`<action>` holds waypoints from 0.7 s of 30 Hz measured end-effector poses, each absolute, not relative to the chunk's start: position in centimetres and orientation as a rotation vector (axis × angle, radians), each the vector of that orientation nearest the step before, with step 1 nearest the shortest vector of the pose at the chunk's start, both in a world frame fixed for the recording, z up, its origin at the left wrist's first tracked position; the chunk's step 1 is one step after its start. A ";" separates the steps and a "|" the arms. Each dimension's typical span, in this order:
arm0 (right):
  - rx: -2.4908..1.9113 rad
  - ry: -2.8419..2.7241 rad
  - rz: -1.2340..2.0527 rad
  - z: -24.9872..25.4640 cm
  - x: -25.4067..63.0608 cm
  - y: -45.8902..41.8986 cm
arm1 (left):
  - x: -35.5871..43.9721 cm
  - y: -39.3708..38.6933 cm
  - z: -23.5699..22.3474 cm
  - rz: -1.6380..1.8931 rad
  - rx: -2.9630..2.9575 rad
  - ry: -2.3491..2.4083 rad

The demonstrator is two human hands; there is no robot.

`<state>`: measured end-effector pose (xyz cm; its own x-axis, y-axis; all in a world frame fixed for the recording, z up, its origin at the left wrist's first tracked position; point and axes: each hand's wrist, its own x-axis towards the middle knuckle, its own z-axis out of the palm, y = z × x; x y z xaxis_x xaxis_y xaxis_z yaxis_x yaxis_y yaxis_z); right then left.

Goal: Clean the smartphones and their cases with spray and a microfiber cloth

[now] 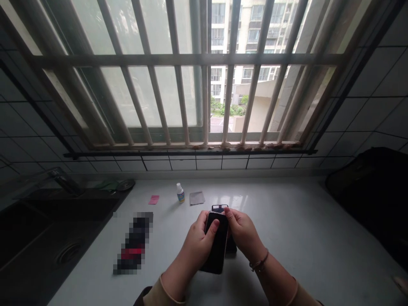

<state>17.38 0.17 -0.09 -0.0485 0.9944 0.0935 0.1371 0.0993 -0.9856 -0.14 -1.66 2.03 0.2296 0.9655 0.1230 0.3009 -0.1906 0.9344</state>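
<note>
Beige cuffs (162, 294) end in a left hand (196, 242) gripping a black smartphone (216, 250) and a right hand (244, 233) pinching its far edge; small bottle (180, 194), grey wipe (196, 198), pink slip (154, 199) lie apart, far.

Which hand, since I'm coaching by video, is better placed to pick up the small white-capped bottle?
Probably the left: the left hand is nearer the bottle, though it holds the black phone; the right hand sits farther away.
</note>
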 end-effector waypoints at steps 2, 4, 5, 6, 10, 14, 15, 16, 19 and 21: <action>-1.198 -1.382 1.114 -0.2 17.5 0.0 | 0.0 -1.6 1.7 1.018 1.576 1.186; -1.185 -1.397 1.125 -0.3 17.6 -0.1 | 0.1 -1.6 1.3 1.031 1.530 1.203; -1.183 -1.405 1.133 -0.4 17.6 -0.1 | 0.1 -1.5 1.1 1.032 1.519 1.205; -1.183 -1.408 1.144 -0.4 17.7 -0.1 | 0.1 -1.6 1.0 1.033 1.512 1.201; -1.185 -1.406 1.206 -0.4 17.8 0.0 | 0.2 -1.7 0.5 1.062 1.509 1.192; -1.175 -1.372 1.289 -0.4 18.0 0.1 | 0.2 -1.9 0.5 1.085 1.502 1.181; -1.170 -1.351 1.312 -0.3 18.0 0.1 | 0.2 -1.9 0.5 1.090 1.498 1.173; -1.165 -1.328 1.337 -0.3 17.9 0.1 | 0.2 -2.0 0.6 1.095 1.494 1.166; -1.154 -1.249 1.395 -0.1 17.6 0.0 | 0.4 -2.2 0.8 1.109 1.469 1.150; -1.138 -1.200 1.396 -0.1 17.1 -0.3 | 0.6 -2.2 0.8 1.144 1.428 1.169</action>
<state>17.08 -0.30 -0.10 -0.1283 0.9893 -0.0691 -0.0803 -0.0798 -0.9936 0.63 -2.20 0.79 0.1122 0.9888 0.0981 0.1192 -0.1114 0.9866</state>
